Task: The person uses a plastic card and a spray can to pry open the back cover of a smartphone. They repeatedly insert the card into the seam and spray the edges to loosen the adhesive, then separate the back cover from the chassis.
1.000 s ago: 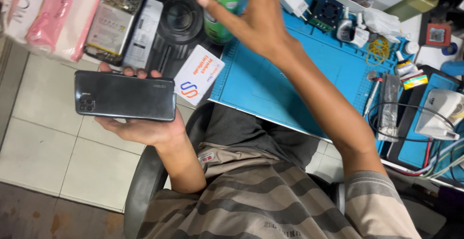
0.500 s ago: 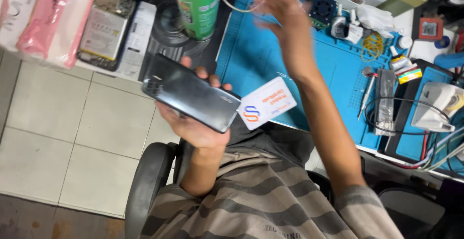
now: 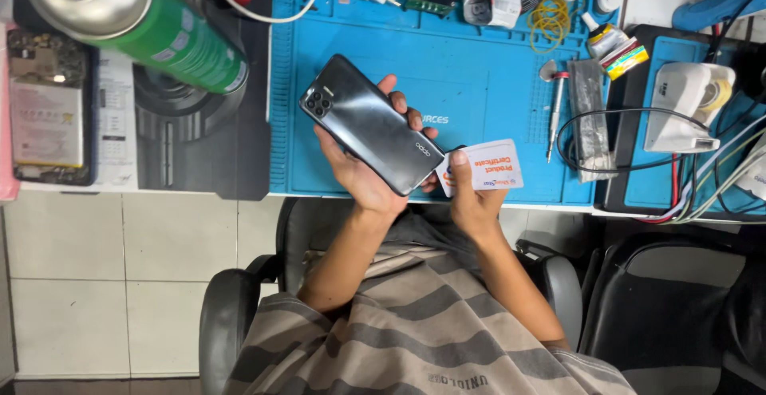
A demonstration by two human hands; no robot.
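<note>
A: What was on the bench?

B: Blue work mat (image 3: 479, 68), green spray can (image 3: 152, 24) lying at its left.

A: Phone?

B: Dark grey smartphone (image 3: 369, 126), back up, tilted over the mat's near edge. Left hand (image 3: 363, 175) fingers wrapped round it.

A: Right hand (image 3: 471, 199)?

B: Pinched a white card (image 3: 487, 165), touching the phone's lower corner.

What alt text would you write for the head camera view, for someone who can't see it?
Seen from above, a seated person's left hand holds a dark grey phone, back up, while the right hand holds a white card at its lower edge, over a blue work mat. A green spray can stands to the left.
</note>
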